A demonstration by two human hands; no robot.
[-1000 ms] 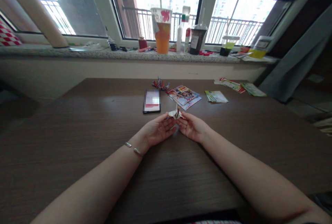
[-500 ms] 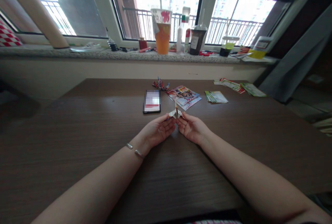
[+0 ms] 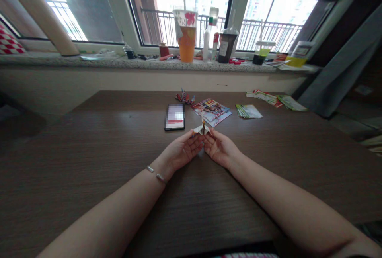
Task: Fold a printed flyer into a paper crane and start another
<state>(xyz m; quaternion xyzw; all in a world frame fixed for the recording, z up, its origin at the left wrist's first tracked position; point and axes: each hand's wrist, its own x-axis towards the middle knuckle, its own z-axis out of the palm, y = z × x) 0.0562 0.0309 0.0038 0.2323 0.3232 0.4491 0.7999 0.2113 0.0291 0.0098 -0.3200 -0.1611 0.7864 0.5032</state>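
Note:
My left hand (image 3: pixel 180 152) and my right hand (image 3: pixel 221 147) meet above the middle of a dark wooden table (image 3: pixel 89 162). Both pinch a small folded paper figure (image 3: pixel 202 129), white with printed colour, its point standing up between my fingertips. My left wrist carries a thin silver bracelet (image 3: pixel 155 172). Just beyond my hands lie a phone (image 3: pixel 174 116) face up and a stack of printed leaflets (image 3: pixel 211 110). A finished folded paper figure (image 3: pixel 185 97) in red and blue sits behind the phone.
More leaflets lie at the table's far right (image 3: pixel 248 111) (image 3: pixel 276 99). The stone windowsill (image 3: pixel 89 62) behind holds an orange drink cup with a straw (image 3: pixel 186 35), bottles (image 3: pixel 210 35), a dark drink cup (image 3: pixel 227 44) and small clutter. A grey curtain (image 3: pixel 343 67) hangs at right.
My hands have drawn slightly closer together on the folded paper figure; its point stands a little more upright. Nothing else has moved.

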